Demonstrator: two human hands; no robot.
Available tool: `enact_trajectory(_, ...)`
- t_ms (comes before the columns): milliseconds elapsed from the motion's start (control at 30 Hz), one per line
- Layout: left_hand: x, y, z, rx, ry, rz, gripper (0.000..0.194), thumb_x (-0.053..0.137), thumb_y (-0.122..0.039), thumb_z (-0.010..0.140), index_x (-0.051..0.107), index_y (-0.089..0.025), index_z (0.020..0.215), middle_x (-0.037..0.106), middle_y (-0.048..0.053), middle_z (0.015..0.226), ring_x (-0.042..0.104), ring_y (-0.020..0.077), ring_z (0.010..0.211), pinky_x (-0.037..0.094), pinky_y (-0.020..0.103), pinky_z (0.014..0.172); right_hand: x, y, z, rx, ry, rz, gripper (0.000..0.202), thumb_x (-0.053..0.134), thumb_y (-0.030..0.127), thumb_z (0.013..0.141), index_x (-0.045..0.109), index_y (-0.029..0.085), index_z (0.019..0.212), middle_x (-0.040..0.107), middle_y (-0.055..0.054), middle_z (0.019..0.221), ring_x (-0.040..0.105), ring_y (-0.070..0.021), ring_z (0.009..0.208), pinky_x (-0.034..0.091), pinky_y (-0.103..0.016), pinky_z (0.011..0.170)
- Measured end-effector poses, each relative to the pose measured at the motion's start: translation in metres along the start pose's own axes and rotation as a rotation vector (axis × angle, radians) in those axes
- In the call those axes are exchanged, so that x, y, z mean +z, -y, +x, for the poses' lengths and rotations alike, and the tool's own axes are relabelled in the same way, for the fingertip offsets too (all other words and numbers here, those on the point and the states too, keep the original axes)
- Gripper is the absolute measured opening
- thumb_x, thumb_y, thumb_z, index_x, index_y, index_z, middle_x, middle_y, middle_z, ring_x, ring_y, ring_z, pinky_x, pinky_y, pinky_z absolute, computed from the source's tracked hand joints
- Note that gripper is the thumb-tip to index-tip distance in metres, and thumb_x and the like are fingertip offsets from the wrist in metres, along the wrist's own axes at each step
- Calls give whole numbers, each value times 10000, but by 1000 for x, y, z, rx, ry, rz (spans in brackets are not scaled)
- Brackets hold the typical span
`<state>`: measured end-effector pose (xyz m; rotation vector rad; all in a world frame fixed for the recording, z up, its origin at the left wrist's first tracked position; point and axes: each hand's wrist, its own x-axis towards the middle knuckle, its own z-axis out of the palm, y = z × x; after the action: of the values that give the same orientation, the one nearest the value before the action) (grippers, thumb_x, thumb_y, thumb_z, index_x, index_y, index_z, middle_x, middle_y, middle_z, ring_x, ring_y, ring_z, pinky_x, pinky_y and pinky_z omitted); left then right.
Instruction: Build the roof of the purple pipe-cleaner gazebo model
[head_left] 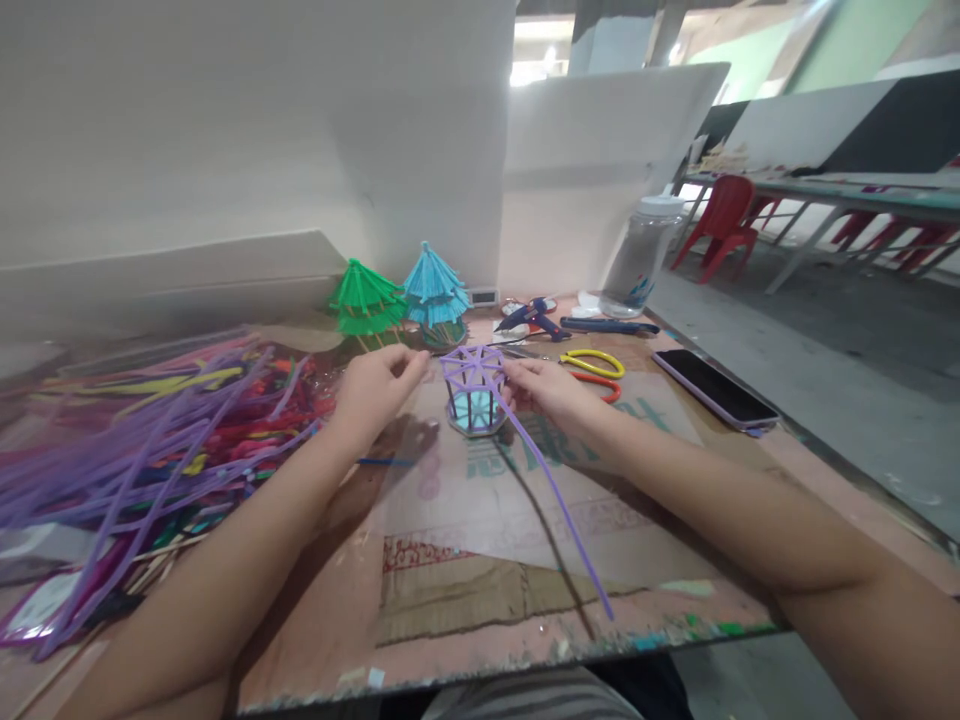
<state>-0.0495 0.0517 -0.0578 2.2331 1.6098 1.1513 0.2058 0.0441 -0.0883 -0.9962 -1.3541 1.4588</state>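
A small pavilion-like frame (471,412) with dark posts, a light blue base and purple spokes on top stands on the cardboard (450,590). My right hand (541,388) pinches a long purple strip (559,490) at the frame's right upper edge; the strip's free end hangs toward the table's front edge. To the left of the frame, my left hand (382,385) is raised with thumb and fingertips close together near the top rim. Whether anything is between those fingers is too small to tell.
Green (367,298) and blue (433,285) layered roof models stand behind. Colourful strips (172,430) are piled left. A glue gun (534,318), yellow-handled scissors (592,362), a bottle (643,255) and a phone (714,388) lie or stand at the back and right.
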Motion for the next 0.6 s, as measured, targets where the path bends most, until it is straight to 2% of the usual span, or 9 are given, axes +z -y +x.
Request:
enact_trajectory(33,7,7,1,-58,-4,-58,311,596,-493,906,688,-201,849,631,-13,661,574,175,643,365,286,629,-1,-1,1,10,12,-28,527,774,683,772,598,186,741,732,-39,648,654,-123,533,550,-244,559)
enact_trajectory(100,24,20,0,-55,80,-207,406,575,-554,921,689,-190,1060,714,27,851,635,202,780,422,283,694,-3,-2,2,15,25,-103,517,739,684,807,587,193,754,737,-47,640,661,-136,525,542,-247,540)
enact_trajectory(167,43,30,-4,-16,136,-256,511,451,-600,966,670,-172,1137,718,60,945,648,211,832,463,296,742,-8,-2,5,-4,13,-201,504,674,694,857,582,202,798,716,-31,596,651,-143,503,517,-242,513)
enact_trajectory(267,64,37,-12,22,174,-292,603,491,-617,927,595,-137,1278,694,91,1036,652,223,882,499,319,783,-25,3,10,-82,-61,-376,476,555,686,937,577,213,899,636,25,516,599,-138,467,456,-229,492)
enact_trajectory(333,70,38,-16,41,182,-284,581,563,-586,894,592,-136,1261,674,93,1042,633,225,879,503,337,806,-42,8,13,-145,-140,-489,423,514,633,978,575,216,1004,624,45,557,594,-139,507,448,-232,524)
enact_trajectory(433,73,38,-18,71,185,-250,416,609,-505,884,638,-158,1112,654,85,1008,602,232,899,489,362,857,-73,13,13,-214,-250,-717,318,564,483,975,596,208,1132,719,-13,808,652,-172,704,490,-275,662)
enact_trajectory(500,74,38,-18,83,190,-240,320,615,-453,887,645,-172,1037,651,81,989,600,242,940,485,370,886,-94,14,7,-223,-273,-887,279,664,381,898,659,188,1100,751,-81,994,677,-224,868,503,-327,783)
enact_trajectory(600,78,40,-16,75,202,-253,256,642,-400,868,641,-187,1011,661,80,1005,614,251,978,492,384,917,-118,8,-8,-196,-230,-1067,297,760,275,780,745,183,1062,753,-136,1140,670,-313,1048,489,-403,918)
